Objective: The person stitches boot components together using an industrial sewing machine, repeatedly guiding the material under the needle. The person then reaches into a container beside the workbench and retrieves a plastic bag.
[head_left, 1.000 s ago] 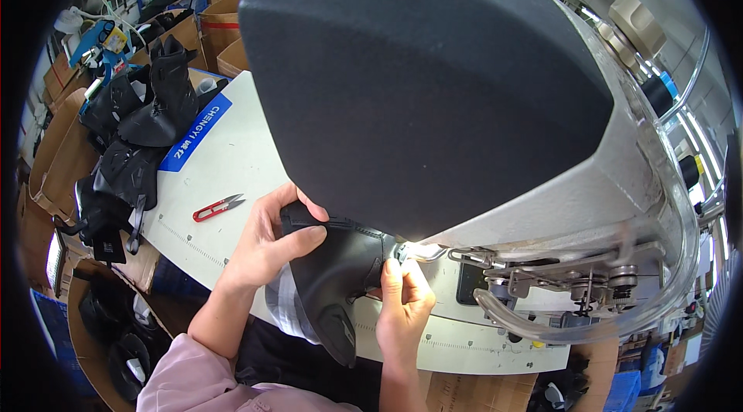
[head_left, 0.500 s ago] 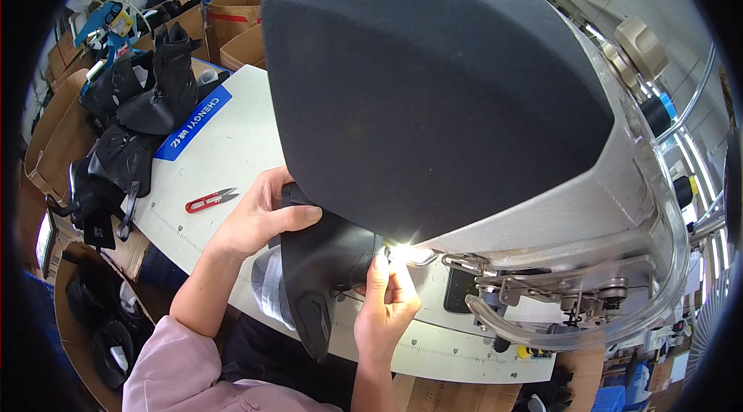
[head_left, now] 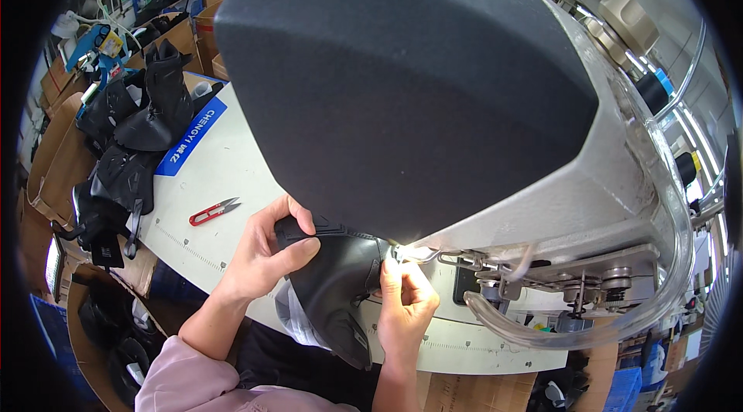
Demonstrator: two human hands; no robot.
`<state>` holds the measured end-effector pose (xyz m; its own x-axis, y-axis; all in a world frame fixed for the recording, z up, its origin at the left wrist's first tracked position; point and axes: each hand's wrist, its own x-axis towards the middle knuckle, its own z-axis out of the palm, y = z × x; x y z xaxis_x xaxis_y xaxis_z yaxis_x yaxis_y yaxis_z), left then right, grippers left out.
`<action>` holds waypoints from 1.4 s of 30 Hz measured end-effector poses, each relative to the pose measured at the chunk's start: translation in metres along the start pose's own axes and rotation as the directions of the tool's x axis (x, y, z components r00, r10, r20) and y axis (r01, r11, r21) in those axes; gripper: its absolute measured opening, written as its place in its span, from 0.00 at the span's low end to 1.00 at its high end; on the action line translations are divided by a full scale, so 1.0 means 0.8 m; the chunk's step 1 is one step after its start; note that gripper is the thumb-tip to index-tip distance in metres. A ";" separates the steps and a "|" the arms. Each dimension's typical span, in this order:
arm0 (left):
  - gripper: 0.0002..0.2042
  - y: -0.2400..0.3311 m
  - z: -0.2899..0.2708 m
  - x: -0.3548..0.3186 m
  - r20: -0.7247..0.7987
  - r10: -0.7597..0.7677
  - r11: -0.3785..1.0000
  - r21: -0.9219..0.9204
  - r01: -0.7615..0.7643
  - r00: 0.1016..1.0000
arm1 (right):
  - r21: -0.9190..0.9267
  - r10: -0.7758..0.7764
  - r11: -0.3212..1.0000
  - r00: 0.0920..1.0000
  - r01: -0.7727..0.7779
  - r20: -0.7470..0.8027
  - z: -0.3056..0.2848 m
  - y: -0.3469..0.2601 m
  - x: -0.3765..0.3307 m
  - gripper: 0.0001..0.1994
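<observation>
A black boot upper point(head_left: 337, 280) with a whitish lining point(head_left: 298, 319) hangs over the table's near edge, under the head of a sewing machine point(head_left: 410, 95). My left hand point(head_left: 267, 253) grips its far left edge, thumb on top and fingers curled around the side. At its right edge, close beside the bright lamp point(head_left: 397, 251) by the needle area, my right hand point(head_left: 406, 307) pinches the upper with thumb and forefinger. The stitching point itself is mostly hidden by the glare and the machine head.
Red-handled thread snips point(head_left: 214, 212) lie on the white table point(head_left: 240, 180), left of my left hand. More black boot uppers point(head_left: 147, 118) are heaped at the far left. A cardboard box point(head_left: 85, 327) of black pieces stands low on the left. A clear tube point(head_left: 542, 337) curves round the machine's right side.
The boot upper has swung round, its lower end shifting right, and both hands have moved right with it. The whole view has shifted slightly. Both hands keep their hold.
</observation>
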<state>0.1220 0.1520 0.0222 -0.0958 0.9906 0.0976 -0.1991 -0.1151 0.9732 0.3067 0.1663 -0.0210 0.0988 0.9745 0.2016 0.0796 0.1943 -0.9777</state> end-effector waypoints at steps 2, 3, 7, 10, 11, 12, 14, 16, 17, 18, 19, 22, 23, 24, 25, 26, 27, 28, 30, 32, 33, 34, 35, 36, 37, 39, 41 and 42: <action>0.08 -0.002 0.005 0.001 -0.011 0.011 1.000 -0.017 -0.011 1.000 | 0.001 0.000 1.000 1.000 0.000 -0.012 -0.001 -0.001 0.000 0.10; 0.08 -0.006 0.007 -0.001 -0.025 0.016 0.999 -0.036 -0.017 1.000 | 0.000 -0.002 1.000 1.000 0.002 -0.024 0.000 -0.002 0.000 0.10; 0.08 -0.020 0.023 -0.024 -0.103 0.098 0.995 0.026 -0.095 0.990 | -0.115 0.131 0.984 0.991 -0.133 -0.025 -0.028 0.028 -0.004 0.07; 0.12 -0.041 0.050 -0.063 -0.205 0.124 0.992 0.063 -0.113 0.971 | 0.163 0.169 0.969 0.978 -0.188 0.124 -0.070 0.046 0.002 0.11; 0.13 -0.047 0.059 -0.073 -0.237 0.208 0.977 0.085 -0.193 0.949 | 0.283 0.111 0.946 0.979 -0.156 0.171 -0.063 0.017 0.006 0.14; 0.13 -0.051 0.074 -0.081 -0.230 0.203 0.979 0.022 -0.203 0.952 | 0.200 0.117 0.968 0.976 -0.153 0.181 -0.076 0.018 0.011 0.15; 0.14 -0.046 0.098 -0.092 -0.248 0.193 0.964 -0.130 -0.230 0.949 | -0.051 0.050 0.998 0.969 -0.039 0.241 -0.102 0.027 0.018 0.15; 0.14 -0.051 0.102 -0.094 -0.265 0.210 0.963 -0.110 -0.246 0.941 | -0.259 -0.019 0.961 0.953 0.101 0.303 -0.107 0.033 0.022 0.15; 0.14 -0.055 0.104 -0.093 -0.285 0.231 0.961 -0.084 -0.264 0.930 | -0.179 0.040 0.984 0.971 0.002 0.235 -0.102 0.031 0.020 0.15; 0.14 -0.062 0.104 -0.091 -0.290 0.271 0.958 -0.009 -0.286 0.918 | -0.089 0.106 0.992 0.979 -0.092 0.173 -0.099 0.030 0.021 0.14; 0.14 -0.066 0.103 -0.091 -0.293 0.272 0.958 -0.005 -0.285 0.917 | -0.086 0.107 0.992 0.978 -0.093 0.177 -0.098 0.029 0.026 0.14; 0.14 -0.068 0.105 -0.091 -0.269 0.320 0.947 0.108 -0.302 0.908 | 0.116 0.066 0.988 0.953 -0.104 0.295 -0.106 0.035 0.041 0.14; 0.14 -0.066 0.107 -0.089 -0.269 0.319 0.948 0.113 -0.299 0.909 | 0.120 0.068 0.987 0.953 -0.108 0.297 -0.109 0.039 0.041 0.14; 0.14 -0.064 0.108 -0.087 -0.277 0.298 0.954 0.071 -0.290 0.913 | 0.100 0.076 0.989 0.955 -0.108 0.285 -0.109 0.040 0.042 0.14; 0.14 -0.062 0.110 -0.086 -0.288 0.280 0.958 0.029 -0.284 0.916 | 0.080 0.079 0.991 0.957 -0.105 0.278 -0.109 0.039 0.043 0.15; 0.15 -0.062 0.106 -0.086 -0.275 0.294 0.956 0.081 -0.283 0.915 | 0.082 0.079 0.991 0.956 -0.106 0.283 -0.109 0.040 0.043 0.15; 0.15 -0.061 0.104 -0.086 -0.279 0.295 0.955 0.083 -0.283 0.914 | 0.092 0.072 0.990 0.953 -0.104 0.295 -0.107 0.041 0.042 0.15; 0.15 -0.061 0.103 -0.085 -0.277 0.286 0.958 0.071 -0.278 0.917 | 0.097 0.066 0.990 0.951 -0.099 0.302 -0.107 0.043 0.043 0.15; 0.15 -0.061 0.101 -0.082 -0.270 0.275 0.961 0.050 -0.272 0.923 | 0.099 0.059 0.991 0.949 -0.094 0.309 -0.102 0.040 0.041 0.15; 0.15 -0.055 0.091 -0.074 -0.250 0.269 0.963 0.044 -0.267 0.930 | 0.140 -0.013 0.990 0.972 -0.021 0.234 -0.085 0.025 0.035 0.15; 0.15 -0.052 0.084 -0.069 -0.226 0.262 0.965 0.036 -0.261 0.938 | 0.138 -0.010 0.990 0.972 -0.023 0.236 -0.080 0.021 0.030 0.15; 0.15 -0.050 0.075 -0.064 -0.195 0.282 0.959 0.062 -0.275 0.939 | 0.130 0.001 0.991 0.978 -0.028 0.208 -0.074 0.016 0.026 0.16; 0.15 -0.047 0.069 -0.060 -0.172 0.276 0.961 0.073 -0.267 0.946 | 0.123 0.011 0.992 0.984 -0.033 0.178 -0.071 0.014 0.024 0.16; 0.15 -0.047 0.065 -0.057 -0.146 0.270 0.963 0.060 -0.263 0.952 | 0.127 0.005 0.992 0.984 -0.028 0.177 -0.070 0.013 0.023 0.16; 0.15 -0.047 0.060 -0.054 -0.120 0.265 0.964 0.051 -0.260 0.957 | 0.128 0.005 0.991 0.984 -0.028 0.176 -0.067 0.011 0.022 0.16; 0.15 -0.046 0.051 -0.050 -0.094 0.252 0.968 0.033 -0.250 0.963 | 0.120 0.003 0.993 0.990 -0.020 0.142 -0.063 0.008 0.020 0.16; 0.15 -0.041 0.047 -0.045 -0.069 0.233 0.972 0.012 -0.233 0.970 | 0.141 -0.015 0.990 0.991 -0.005 0.136 -0.061 0.016 0.018 0.16; 0.15 -0.035 0.045 -0.041 -0.061 0.228 0.974 0.025 -0.227 0.972 | 0.163 -0.036 0.987 0.991 0.014 0.131 -0.060 0.019 0.016 0.16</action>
<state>0.1661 0.1256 -0.0010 -0.1981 0.9318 0.3041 -0.1474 -0.3351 0.9306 0.3568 0.1763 -0.0304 -0.0345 0.9732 0.2274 -0.0814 0.2240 -0.9712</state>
